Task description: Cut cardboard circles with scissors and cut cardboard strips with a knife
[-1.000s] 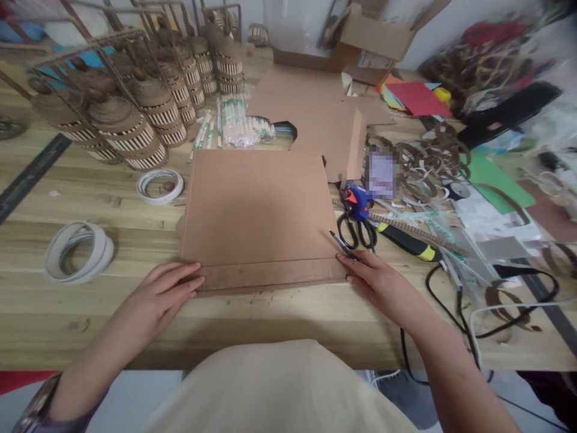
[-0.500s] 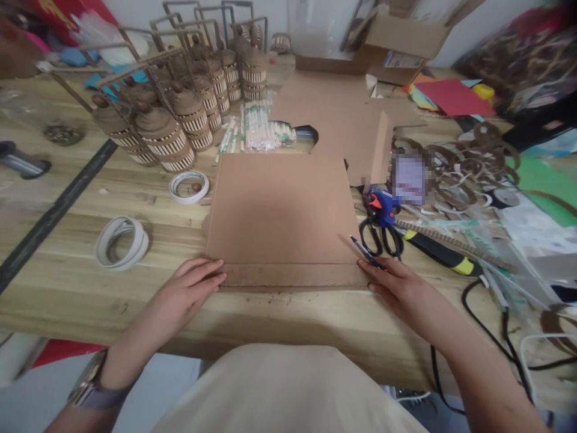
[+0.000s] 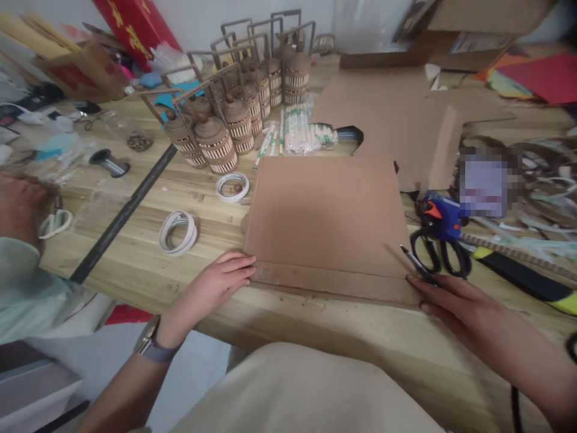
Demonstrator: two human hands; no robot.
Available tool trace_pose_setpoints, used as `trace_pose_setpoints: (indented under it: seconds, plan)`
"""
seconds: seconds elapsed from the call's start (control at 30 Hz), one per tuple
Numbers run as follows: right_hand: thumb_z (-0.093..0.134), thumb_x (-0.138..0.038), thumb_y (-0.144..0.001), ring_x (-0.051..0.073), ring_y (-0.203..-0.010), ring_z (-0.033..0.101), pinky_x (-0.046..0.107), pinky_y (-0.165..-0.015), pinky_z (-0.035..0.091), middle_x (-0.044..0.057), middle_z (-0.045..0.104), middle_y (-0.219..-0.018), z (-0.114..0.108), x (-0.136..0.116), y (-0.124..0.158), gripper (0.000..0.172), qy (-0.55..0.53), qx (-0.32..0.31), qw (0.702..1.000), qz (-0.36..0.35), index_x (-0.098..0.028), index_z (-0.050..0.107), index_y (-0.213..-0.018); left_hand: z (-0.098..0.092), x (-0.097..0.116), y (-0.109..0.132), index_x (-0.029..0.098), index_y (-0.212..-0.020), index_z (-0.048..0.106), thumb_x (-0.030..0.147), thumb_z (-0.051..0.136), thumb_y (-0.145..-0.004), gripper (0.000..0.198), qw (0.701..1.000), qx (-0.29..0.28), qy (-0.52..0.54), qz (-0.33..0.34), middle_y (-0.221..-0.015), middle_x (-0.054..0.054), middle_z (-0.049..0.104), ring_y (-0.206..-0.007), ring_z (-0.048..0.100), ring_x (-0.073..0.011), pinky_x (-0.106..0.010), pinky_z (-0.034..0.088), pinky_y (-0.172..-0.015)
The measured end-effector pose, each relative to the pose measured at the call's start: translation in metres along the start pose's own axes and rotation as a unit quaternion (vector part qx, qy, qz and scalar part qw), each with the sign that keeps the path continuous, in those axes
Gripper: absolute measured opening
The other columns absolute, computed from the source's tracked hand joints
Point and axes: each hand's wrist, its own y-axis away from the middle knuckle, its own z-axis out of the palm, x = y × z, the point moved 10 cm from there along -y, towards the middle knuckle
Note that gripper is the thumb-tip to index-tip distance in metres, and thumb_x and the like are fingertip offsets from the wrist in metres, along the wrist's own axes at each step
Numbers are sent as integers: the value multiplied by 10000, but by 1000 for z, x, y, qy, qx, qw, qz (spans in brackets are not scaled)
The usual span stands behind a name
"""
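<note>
Co-worker's hand (image 3: 20,201) newly visible, cardboard (image 3: 327,210) unmoved

No wording is legible. Gold characters (image 3: 134,39) on a red panel (image 3: 151,36), toward 11 o'clock, are blurred. So are green print (image 3: 295,113) on wrapped sticks (image 3: 301,133), 12 o'clock, and a cardboard box's (image 3: 471,61) label (image 3: 481,41), between 1 and 2.

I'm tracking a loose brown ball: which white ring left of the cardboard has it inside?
The farther white ring, closer to the cardboard: a small brown ball shows inside it. The nearer white ring shows none.
</note>
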Motion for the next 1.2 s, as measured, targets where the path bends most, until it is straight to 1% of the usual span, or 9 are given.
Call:
trace_pose_setpoints:
  seconds: [0.1, 0.17, 0.3, 0.5, 0.67, 0.8, 0.97, 1.1, 1.2]
  plan:
    - [465, -324, -989, 322, -965, 724, 433, -790, 631, 153, 715, -1162, 1, -9, -3, 389, 38, -46, 998, -28, -240, 697, -1290, -1, 2, -1, 194, -1122, 750, 191, 496, -1011, 277, 1000, -11, -5, 5, -1216, -93, 738, -1141, 628, -207, -371, 587, -926]
    - [467, -299, -982, 331, -983, 724, 439, -785, 634, 165, 712, -1176, 1, -10, -5, 394, 55, -72, 996, -19, -195, 704, -1279, -1, 1, -2, 206, -1114, 756, 165, 488, -1003, 293, 1000, -19, -12, 6, -1217, -91, 737, -1123, 633, -201, -357, 583, -922]
    - [480, -216, -952, 316, -994, 720, 447, -809, 625, 156, 711, -1179, 1, -11, -7, 394, 58, -105, 993, 3, -205, 704, -1276, 0, 0, -1, 226, -1118, 759, 171, 476, -997, 313, 999, -23, -24, 28, -1197, -86, 739, -1100, 634, -204, -343, 576, -913]
    - [481, -170, -939, 320, -1025, 702, 456, -804, 616, 183, 704, -1158, 2, -16, -9, 398, 84, -121, 989, 5, -157, 688, -1278, 4, -3, 0, 269, -1143, 746, 137, 471, -970, 351, 998, -34, -39, 37, -1200, -63, 721, -1105, 627, -200, -311, 561, -902]
    - [504, -160, -929, 299, -991, 706, 438, -817, 606, 166, 706, -1147, -1, -19, -11, 397, 85, -116, 990, -3, -177, 687, -1282, 7, -4, 0, 311, -1184, 736, 158, 467, -959, 382, 998, -36, -46, 40, -1218, -65, 704, -1111, 627, -211, -310, 554, -906]
    - [487, -153, -936, 285, -964, 710, 420, -821, 601, 168, 713, -1126, -1, -23, -12, 396, 104, -125, 987, -12, -150, 684, -1280, 12, 3, -1, 367, -1233, 709, 143, 412, -938, 474, 994, -26, -93, 52, -1241, -60, 677, -1083, 619, -222, -322, 562, -861]
    - [493, -127, -922, 299, -1010, 703, 422, -835, 600, 184, 709, -1129, -3, -26, -14, 397, 99, -127, 987, -14, -118, 687, -1269, 28, 22, -14, 352, -1266, 686, 60, 395, -897, 553, 980, -68, -176, 70, -1278, -106, 632, -1123, 584, -284, -417, 533, -891]
    - [510, -125, -912, 292, -1005, 702, 426, -835, 599, 168, 710, -1138, -3, -24, -14, 408, 87, -126, 988, -5, -156, 686, -1278, 53, 54, -43, 343, -1348, 606, -101, 380, -778, 756, 963, -141, -200, 110, -1320, -90, 605, -1115, 579, -255, -358, 509, -867]
    - [527, -120, -900, 292, -994, 702, 427, -835, 598, 167, 708, -1141, -3, -24, -15, 411, 88, -128, 988, 2, -162, 685, -1278, 71, 81, -69, 351, -1386, 559, -36, 432, -864, 663, 957, -162, -187, 150, -1266, -93, 613, -1041, 577, -242, -354, 488, -847]
